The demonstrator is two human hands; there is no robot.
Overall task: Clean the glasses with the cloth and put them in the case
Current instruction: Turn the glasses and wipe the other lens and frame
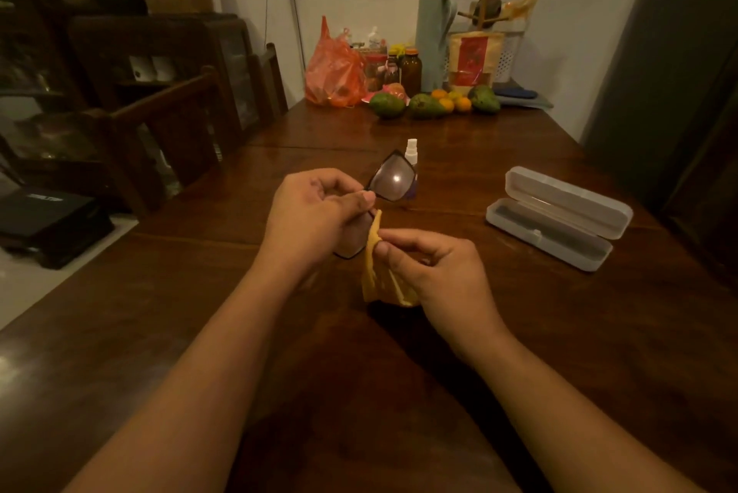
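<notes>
L hand (319, 209) grips glasses (393, 181) | R hand (431, 272) pinches cloth (373, 253) on lower lens

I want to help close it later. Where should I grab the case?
Probably take the case by its lower tray, across the long sides, coming from above. It lies open on the table with the lid hinged up at the back, so the front and top are free. The lid would likely swing if gripped.
</notes>
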